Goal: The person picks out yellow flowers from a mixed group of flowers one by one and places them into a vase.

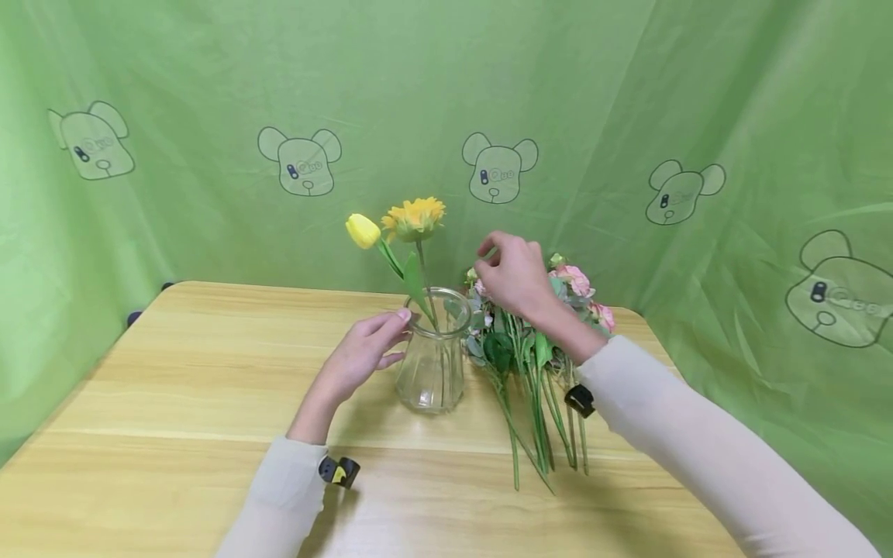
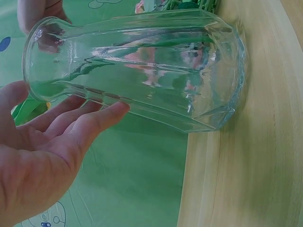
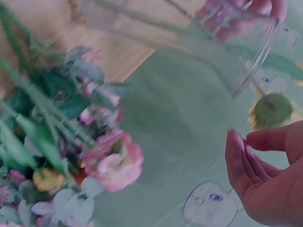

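The ribbed glass vase (image 1: 430, 372) stands upright near the table's middle, with a yellow tulip (image 1: 363, 231) and an orange-yellow daisy-like flower (image 1: 415, 218) leaning in its mouth. At the vase's left side is my left hand (image 1: 363, 349), thumb at the rim and relaxed fingers against the glass (image 2: 142, 71). My right hand (image 1: 516, 271) hovers to the right of the vase, above the heap of flowers. Its fingers are loosely bent with nothing between them, and the right wrist view shows a small gap between thumb (image 3: 267, 140) and fingertips.
A heap of pink flowers (image 1: 575, 280) with green leaves lies right of the vase, its stems (image 1: 540, 418) pointing toward the table's front. Behind the wooden table (image 1: 209, 372) hangs a green curtain (image 1: 405, 93) printed with mouse heads. Each wrist wears a black band.
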Tool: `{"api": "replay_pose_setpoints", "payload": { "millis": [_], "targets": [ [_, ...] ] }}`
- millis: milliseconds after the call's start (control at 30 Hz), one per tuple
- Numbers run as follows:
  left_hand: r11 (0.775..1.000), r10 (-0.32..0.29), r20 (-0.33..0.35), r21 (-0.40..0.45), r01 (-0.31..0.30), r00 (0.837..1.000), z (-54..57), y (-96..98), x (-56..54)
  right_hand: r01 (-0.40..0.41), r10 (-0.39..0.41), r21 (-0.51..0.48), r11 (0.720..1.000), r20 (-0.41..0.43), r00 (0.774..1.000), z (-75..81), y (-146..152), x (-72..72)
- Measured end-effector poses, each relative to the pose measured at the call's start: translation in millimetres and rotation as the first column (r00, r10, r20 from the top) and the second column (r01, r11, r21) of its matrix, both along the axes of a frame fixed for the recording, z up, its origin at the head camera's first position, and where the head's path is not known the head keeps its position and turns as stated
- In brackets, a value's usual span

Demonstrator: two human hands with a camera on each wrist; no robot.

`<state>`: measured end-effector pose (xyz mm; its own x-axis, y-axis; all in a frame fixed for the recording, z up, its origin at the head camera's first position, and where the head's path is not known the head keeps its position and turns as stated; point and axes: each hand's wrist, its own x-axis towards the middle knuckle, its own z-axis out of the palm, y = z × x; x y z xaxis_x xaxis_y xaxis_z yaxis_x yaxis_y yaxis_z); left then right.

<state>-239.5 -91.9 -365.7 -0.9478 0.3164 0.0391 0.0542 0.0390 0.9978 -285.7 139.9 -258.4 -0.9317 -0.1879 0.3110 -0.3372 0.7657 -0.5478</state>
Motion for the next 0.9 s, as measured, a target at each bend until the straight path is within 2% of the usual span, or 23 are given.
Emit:
{"api": "replay_pose_setpoints", "payload": {
  "millis": [167, 467, 700, 900],
  "targets": [
    [1.000, -0.003, 0.000, -0.002, 0.003, 1.000, 0.1, 0.7, -0.2, 0.064, -0.063, 0.008, 0.998, -0.013, 0.998, -3.1, 20.5, -8.0],
    [1.000, -0.007, -0.014, -0.011, 0.007, 1.000, -1.0, 0.0, -0.2, 0.120, -0.121, 0.013, 0.993, 0.026, 0.992, -19.2, 47.9, -14.1],
    [1.000, 0.003, -0.016, -0.022, -0.003, 1.000, 1.5, 1.0, 1.9, 0.111, -0.112, 0.097, 0.989, 0.001, 0.994, -38.6, 61.8, -12.1],
    [0.999, 0.012, -0.017, -0.032, -0.013, 1.000, 3.1, 1.5, 2.6, 0.108, -0.114, 0.129, 0.986, 0.035, 0.993, -53.7, 74.9, -8.5]
  ]
}}
